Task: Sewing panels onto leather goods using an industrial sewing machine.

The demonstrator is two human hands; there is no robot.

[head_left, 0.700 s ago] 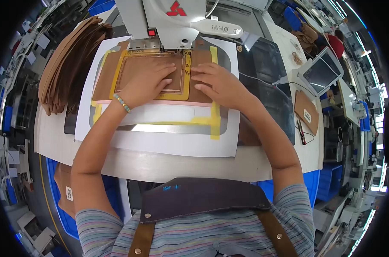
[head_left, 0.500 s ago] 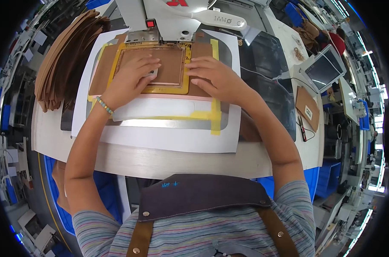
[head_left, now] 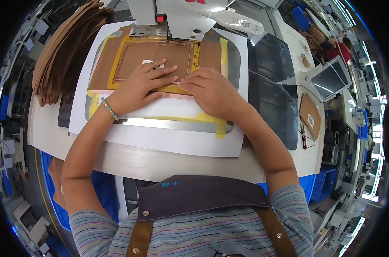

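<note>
The brown leather panel [head_left: 153,58] lies flat inside a yellow frame [head_left: 136,64] under the head of the sewing machine [head_left: 190,17], and both hands press on it. The left hand [head_left: 138,85] lies spread, palm down, fingers flat over the panel's near edge; the right hand [head_left: 209,88] sits just beside it, fingertips pushing on the frame's near rail. Neither grip is clenched or grasping anything: both are flat and pressing. Compared with half a second ago the hands have drawn closer together, the left sliding toward the right, while panel and frame look unmoved under the machine, so the piece seems to be getting seated. Left of the left hand a stack of brown pieces [head_left: 63,55] rests on the table [head_left: 160,158]
</note>
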